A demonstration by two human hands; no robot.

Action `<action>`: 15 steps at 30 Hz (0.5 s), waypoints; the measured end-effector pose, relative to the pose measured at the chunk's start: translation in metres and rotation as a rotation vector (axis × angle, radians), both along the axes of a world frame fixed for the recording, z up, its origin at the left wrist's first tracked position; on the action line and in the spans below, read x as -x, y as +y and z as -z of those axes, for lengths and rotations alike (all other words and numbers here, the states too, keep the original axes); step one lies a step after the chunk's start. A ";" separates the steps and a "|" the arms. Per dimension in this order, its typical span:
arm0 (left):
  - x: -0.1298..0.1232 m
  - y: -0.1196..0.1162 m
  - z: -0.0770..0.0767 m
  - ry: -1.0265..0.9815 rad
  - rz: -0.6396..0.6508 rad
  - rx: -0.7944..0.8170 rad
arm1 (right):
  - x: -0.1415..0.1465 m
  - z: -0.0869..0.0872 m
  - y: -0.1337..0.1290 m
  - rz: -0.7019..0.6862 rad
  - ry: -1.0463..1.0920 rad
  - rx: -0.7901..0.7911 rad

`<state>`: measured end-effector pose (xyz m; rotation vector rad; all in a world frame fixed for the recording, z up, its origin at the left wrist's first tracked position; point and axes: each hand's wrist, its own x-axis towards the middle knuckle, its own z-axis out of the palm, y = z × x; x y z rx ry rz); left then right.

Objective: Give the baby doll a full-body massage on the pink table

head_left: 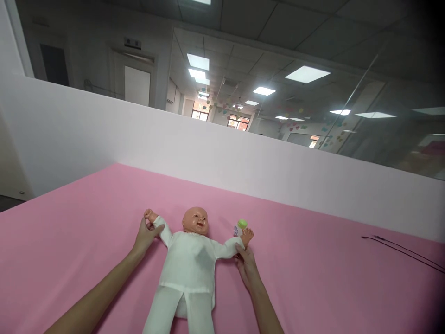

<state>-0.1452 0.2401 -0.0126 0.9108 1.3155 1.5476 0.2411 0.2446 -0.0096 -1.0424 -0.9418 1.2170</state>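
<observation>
Obs.: doll (189, 262) lay on its back on the pink worktop (313, 278), approx. mid-width, head twd the far edge, legs running out of view at the bottom. Arms were spread; it wore a wht long-sleeved top (187, 264) and wht pants (200, 313).

Grip: your L hand (144, 235) was clamped on the doll, thumb and fingers closed round the wrist at the worktop's far-L corner side. Your R hand (247, 263) pinched the other sleeve (227, 248) near the cuff, from the near side.

Small grn item (242, 224) w/ a purple-and-wht piece (236, 230) sat just beyond the R-side doll hand, twd the far edge; exact type unclear.

Two thin blk cords (399, 251) lay well apart from the doll, nr the R edge of view. Low wht wall (243, 174) ran along the worktop's far edge, w/ glass (361, 88) above.
</observation>
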 end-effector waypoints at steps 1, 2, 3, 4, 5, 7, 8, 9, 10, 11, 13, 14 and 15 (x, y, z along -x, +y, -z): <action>-0.001 -0.001 0.001 0.062 -0.056 -0.009 | -0.005 -0.002 0.001 0.023 0.009 0.002; -0.001 -0.002 0.001 0.153 -0.112 -0.020 | -0.010 -0.004 0.001 0.058 0.015 0.010; -0.002 -0.003 0.001 0.270 -0.176 -0.017 | -0.015 -0.004 0.002 0.102 0.013 0.030; -0.002 -0.005 0.001 0.405 -0.248 0.003 | -0.019 -0.004 0.002 0.146 -0.004 0.063; -0.002 -0.006 0.001 0.550 -0.316 0.035 | -0.024 -0.003 0.003 0.187 -0.040 0.097; -0.003 -0.009 0.001 0.819 -0.423 0.100 | -0.034 0.001 0.004 0.249 -0.153 0.152; -0.003 -0.011 0.001 0.928 -0.456 0.109 | -0.038 0.003 0.004 0.269 -0.222 0.166; -0.003 -0.011 0.001 1.018 -0.473 0.094 | -0.042 0.005 0.005 0.285 -0.292 0.166; -0.003 -0.012 0.002 1.090 -0.471 0.059 | -0.046 0.007 0.006 0.306 -0.362 0.155; -0.003 -0.012 0.002 1.145 -0.460 0.009 | -0.049 0.009 0.006 0.329 -0.435 0.139; -0.003 -0.011 0.002 1.190 -0.395 -0.138 | -0.053 0.012 0.006 0.362 -0.608 0.092; -0.003 -0.011 0.002 1.180 -0.316 -0.229 | -0.055 0.012 0.006 0.369 -0.709 0.066; -0.004 -0.010 0.002 1.155 -0.206 -0.314 | -0.055 0.011 0.004 0.376 -0.808 0.041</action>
